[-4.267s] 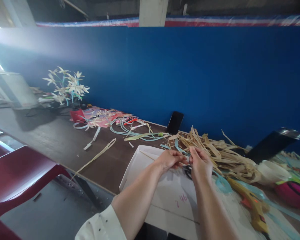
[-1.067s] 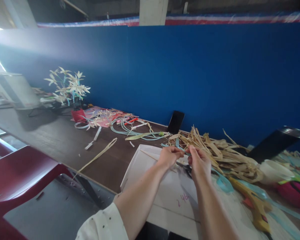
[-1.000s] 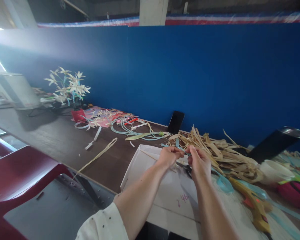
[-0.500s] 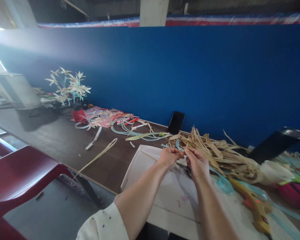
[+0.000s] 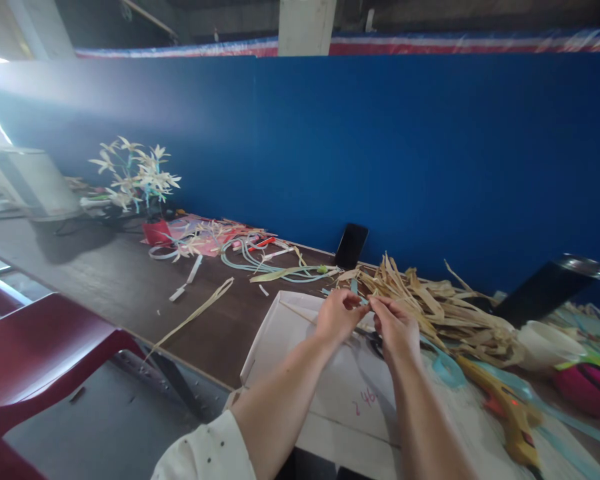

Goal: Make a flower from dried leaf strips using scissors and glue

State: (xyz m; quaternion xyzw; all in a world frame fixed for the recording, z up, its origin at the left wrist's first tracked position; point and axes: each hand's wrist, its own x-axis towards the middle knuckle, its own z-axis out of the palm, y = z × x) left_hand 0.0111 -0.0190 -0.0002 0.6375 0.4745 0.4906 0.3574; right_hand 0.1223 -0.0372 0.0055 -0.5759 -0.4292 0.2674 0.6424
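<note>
My left hand and my right hand meet fingertip to fingertip above a white cardboard lid. Both are closed in a pinch on a small pale strip of dried husk, mostly hidden by the fingers. Beneath them, dark-handled scissors lie partly covered on the cardboard. A thin stick rests there too, running under my left hand. Just beyond my right hand spreads a heap of dried husks.
A yellow glue gun with a red light lies at the right, near a white cup and a black flask. A phone leans on the blue partition. Leftward are coiled tubing, a potted husk-flower plant and a red chair.
My left fingers have curled and lifted slightly at the pinch, and less of the pale strip shows. My right hand stays nearly in place.
</note>
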